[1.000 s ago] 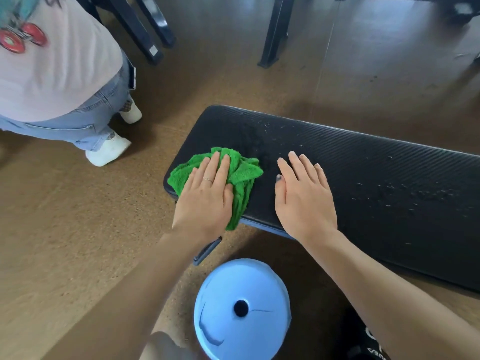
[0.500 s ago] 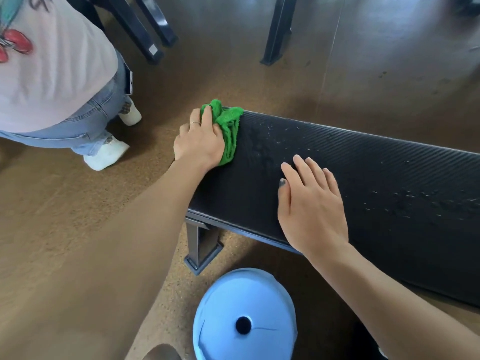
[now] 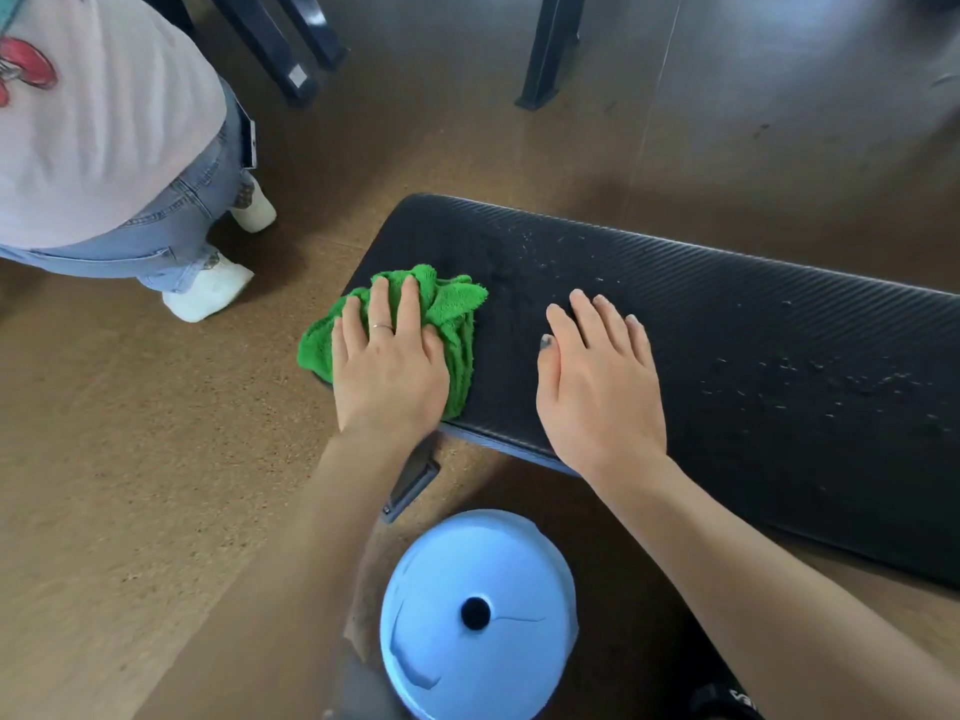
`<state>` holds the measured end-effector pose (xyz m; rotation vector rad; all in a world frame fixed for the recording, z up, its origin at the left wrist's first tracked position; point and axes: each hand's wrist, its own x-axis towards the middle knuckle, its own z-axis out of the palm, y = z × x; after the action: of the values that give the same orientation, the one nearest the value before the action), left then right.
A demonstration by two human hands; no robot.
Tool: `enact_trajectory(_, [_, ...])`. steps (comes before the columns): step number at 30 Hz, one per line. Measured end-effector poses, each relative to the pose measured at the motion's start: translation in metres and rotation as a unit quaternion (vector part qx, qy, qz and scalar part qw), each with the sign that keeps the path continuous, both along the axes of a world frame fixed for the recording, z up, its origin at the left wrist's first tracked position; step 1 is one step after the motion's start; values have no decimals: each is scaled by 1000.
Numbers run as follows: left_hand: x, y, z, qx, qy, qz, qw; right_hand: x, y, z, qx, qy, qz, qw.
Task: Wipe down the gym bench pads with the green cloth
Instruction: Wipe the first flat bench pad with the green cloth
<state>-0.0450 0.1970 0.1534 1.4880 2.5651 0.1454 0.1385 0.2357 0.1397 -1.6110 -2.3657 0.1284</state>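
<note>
Two hands rest on what we are cleaning, but we begin with the biggest thing, the brown floor (image 3: pixel 156 459), which fills the view from nine o'clock round to twelve. Next in size is the black bench pad (image 3: pixel 753 324), a long ribbed slab running from the centre out to three o'clock, with small pale specks and droplets scattered across its top, thickest toward the three o'clock end.

At ten o'clock we see another person (image 3: pixel 104 148) from behind, in a pale shirt and blue jeans, with white shoes (image 3: pixel 208 291) planted on the floor just beyond the bench's rounded end. At six o'clock a round light-blue lid (image 3: pixel 478 615) with a dark hole in its middle sits below the bench edge, between our two forearms. At twelve o'clock dark frame legs (image 3: pixel 545 49) stand on the floor, well apart from the bench.

Then our own hands. Our right hand (image 3: pixel 597 387) lies flat on the pad just right of centre, fingers straight and close together, holding nothing. Our left hand (image 3: pixel 387 366) lies palm down on the green cloth (image 3: pixel 452 314), fingers stretched out over it and pressing it to the pad; a thin ring shows on one finger.

The cloth is bunched at the rounded end of the pad, at about nine o'clock from our right hand, and its left part hangs a little past the pad's edge.

A small dark bracket (image 3: pixel 413 480) pokes out under the bench near our left wrist.
</note>
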Motion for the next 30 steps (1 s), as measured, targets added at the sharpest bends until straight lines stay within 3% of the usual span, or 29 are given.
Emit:
enact_trajectory(6, [-15,77,0,11,-9,-45,999,0,0,0,9,24,-6,1000])
enact_trajectory(13, [35,-13,4,16,11,-172,985,2,-2,3,-19,30,8,999])
enact_trajectory(20, [17,66,-2,13,-13,-183,983,28,66,30,-40,16,-25,999])
enact_trajectory(25, [14,140,-2,9,-14,-178,984,55,80,2,-81,-32,-42,995])
enact_trajectory(30, [34,116,6,0,-26,-168,985,58,77,0,-32,-6,-42,999])
